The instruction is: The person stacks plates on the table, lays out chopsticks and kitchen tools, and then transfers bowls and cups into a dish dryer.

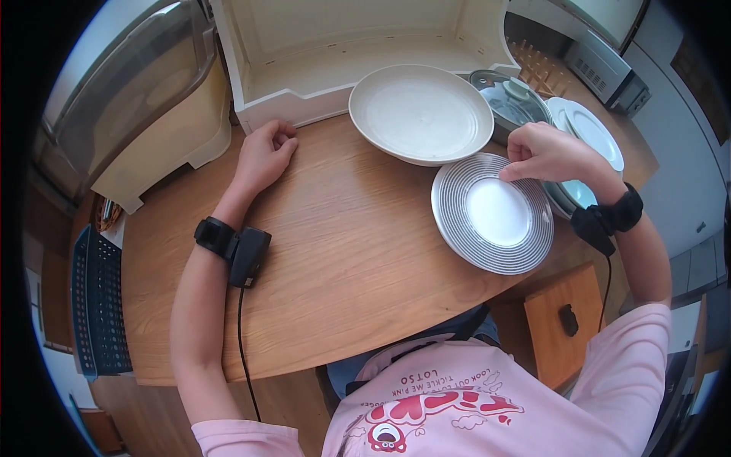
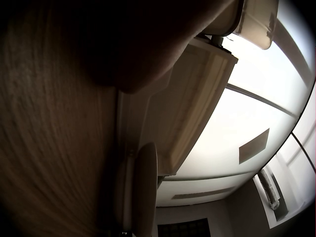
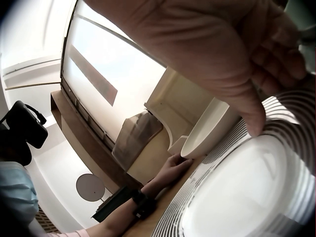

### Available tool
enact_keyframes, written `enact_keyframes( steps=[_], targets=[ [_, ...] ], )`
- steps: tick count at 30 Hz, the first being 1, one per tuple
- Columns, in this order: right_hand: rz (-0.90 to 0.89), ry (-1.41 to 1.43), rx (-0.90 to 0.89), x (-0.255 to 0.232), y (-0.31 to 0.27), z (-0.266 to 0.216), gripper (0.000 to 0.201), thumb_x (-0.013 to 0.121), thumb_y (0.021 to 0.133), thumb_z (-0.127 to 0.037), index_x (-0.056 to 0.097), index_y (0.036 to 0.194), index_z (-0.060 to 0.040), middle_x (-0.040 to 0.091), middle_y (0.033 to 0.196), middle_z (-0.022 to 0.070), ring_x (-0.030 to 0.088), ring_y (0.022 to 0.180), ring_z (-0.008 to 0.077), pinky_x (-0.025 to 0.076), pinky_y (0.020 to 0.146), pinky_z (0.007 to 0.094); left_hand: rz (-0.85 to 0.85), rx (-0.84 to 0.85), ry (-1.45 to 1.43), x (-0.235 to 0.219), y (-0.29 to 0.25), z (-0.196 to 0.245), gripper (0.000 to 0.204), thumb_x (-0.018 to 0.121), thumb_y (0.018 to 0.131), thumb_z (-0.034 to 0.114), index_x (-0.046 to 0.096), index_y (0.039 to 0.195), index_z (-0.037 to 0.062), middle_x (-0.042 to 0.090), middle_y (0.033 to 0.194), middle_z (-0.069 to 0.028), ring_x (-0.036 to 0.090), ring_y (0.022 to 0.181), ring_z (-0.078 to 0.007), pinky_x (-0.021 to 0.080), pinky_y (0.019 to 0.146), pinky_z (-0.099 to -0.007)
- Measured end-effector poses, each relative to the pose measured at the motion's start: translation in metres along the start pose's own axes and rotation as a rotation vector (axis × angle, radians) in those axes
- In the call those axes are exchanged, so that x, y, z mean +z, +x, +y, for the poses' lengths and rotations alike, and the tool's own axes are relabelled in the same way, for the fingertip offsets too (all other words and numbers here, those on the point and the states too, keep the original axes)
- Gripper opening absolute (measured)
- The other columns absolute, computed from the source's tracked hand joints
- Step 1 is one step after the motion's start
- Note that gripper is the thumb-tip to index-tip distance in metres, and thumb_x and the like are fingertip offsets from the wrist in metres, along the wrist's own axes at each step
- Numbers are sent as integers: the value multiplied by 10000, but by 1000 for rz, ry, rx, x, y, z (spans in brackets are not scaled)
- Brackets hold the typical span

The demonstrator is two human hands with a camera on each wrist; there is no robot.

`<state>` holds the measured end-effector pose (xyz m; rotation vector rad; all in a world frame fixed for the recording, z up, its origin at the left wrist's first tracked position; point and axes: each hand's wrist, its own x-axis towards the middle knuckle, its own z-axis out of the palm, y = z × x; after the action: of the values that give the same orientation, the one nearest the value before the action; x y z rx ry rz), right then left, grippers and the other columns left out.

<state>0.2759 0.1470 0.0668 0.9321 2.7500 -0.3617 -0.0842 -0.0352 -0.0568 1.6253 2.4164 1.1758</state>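
My right hand (image 1: 552, 156) holds a white plate with grey rings (image 1: 499, 217) by its far right rim. In the right wrist view the thumb (image 3: 254, 118) lies on the ringed border, and the other fingers curl at the edge. Just beyond the ringed plate is a large cream plate (image 1: 422, 110), close in front of the cream open-fronted box (image 1: 282, 110). My left hand (image 1: 266, 156) rests on the wooden table (image 1: 343, 228) by the front left corner of that box, its fingers loosely curled round nothing.
Right of the plates sit a pan with a glass lid (image 1: 510, 103), white plates (image 1: 598, 133) and a light blue bowl (image 1: 579, 194). A wooden peg rack (image 1: 541, 72) stands behind. On the left are a lidded cream bin (image 1: 167, 137) and a dark perforated basket (image 1: 99, 305).
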Motion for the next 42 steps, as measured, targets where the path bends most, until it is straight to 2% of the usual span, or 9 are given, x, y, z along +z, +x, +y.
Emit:
enact_keyframes(
  steps=[20, 23, 25, 27, 29, 32, 37, 39, 42],
  targets=[
    [124, 36, -115, -8, -7, -3, 290, 758, 751, -233, 603, 753, 13, 576, 646, 83, 539, 597, 166, 423, 546, 302, -47, 23, -51, -6, 1, -1, 217, 643, 799, 149, 650, 959, 3, 671, 825, -132, 643, 758, -235, 508, 710, -340],
    [216, 75, -165, -13, -8, -10, 290, 743, 759, -221, 575, 730, 13, 524, 604, 63, 501, 560, 148, 388, 509, 295, -76, 30, -43, -19, -1, 5, 224, 634, 837, 124, 630, 1017, -10, 661, 846, -83, 603, 750, -138, 501, 721, -285],
    [348, 133, -176, -18, -9, -18, 285, 734, 773, -218, 572, 748, 15, 515, 602, 56, 489, 559, 136, 382, 507, 287, -63, 42, -25, -33, 3, 5, 233, 627, 847, 128, 625, 1028, -19, 672, 885, -98, 623, 802, -154, 504, 753, -292],
    [322, 171, -175, -21, -8, -26, 280, 727, 783, -216, 571, 761, 16, 519, 610, 57, 484, 562, 126, 378, 510, 276, 76, 41, -15, -49, 8, 7, 259, 617, 827, 154, 629, 997, -41, 677, 874, -181, 658, 810, -248, 515, 741, -336],
    [296, 205, -273, -24, -4, -35, 279, 713, 793, -217, 571, 765, 21, 515, 610, 63, 484, 565, 128, 377, 514, 274, 93, 30, -38, -73, 12, 5, 288, 624, 840, 179, 632, 1013, -51, 684, 880, -164, 656, 811, -225, 517, 740, -328],
    [289, 116, -372, -30, 0, -63, 282, 693, 806, -223, 569, 774, 28, 520, 615, 81, 495, 572, 150, 387, 523, 293, 100, -17, -117, -113, 11, -3, 335, 628, 857, 231, 635, 1030, -55, 686, 917, -117, 644, 815, -201, 512, 748, -317],
    [315, 52, -553, -30, 25, -104, 283, 677, 814, -237, 569, 782, 22, 550, 653, 111, 531, 615, 218, 423, 569, 324, -12, -385, -11, -174, -12, -12, 456, 593, 886, 395, 625, 1096, -8, 673, 992, -54, 614, 885, -149, 473, 799, -285],
    [293, 20, -571, -30, 32, -125, 285, 677, 815, -244, 571, 788, 20, 570, 679, 123, 551, 640, 248, 441, 595, 338, -24, -418, -23, -188, -15, -28, 483, 589, 881, 441, 626, 1113, 19, 674, 993, -49, 609, 900, -135, 462, 800, -280],
    [235, -71, -686, -21, 48, -153, 302, 679, 817, -270, 591, 824, 18, 624, 798, 164, 612, 804, 336, 477, 701, 406, -37, -485, -9, -195, -20, -42, 484, 572, 891, 470, 623, 1136, 55, 659, 1055, -30, 595, 934, -121, 441, 817, -274]
  ],
)
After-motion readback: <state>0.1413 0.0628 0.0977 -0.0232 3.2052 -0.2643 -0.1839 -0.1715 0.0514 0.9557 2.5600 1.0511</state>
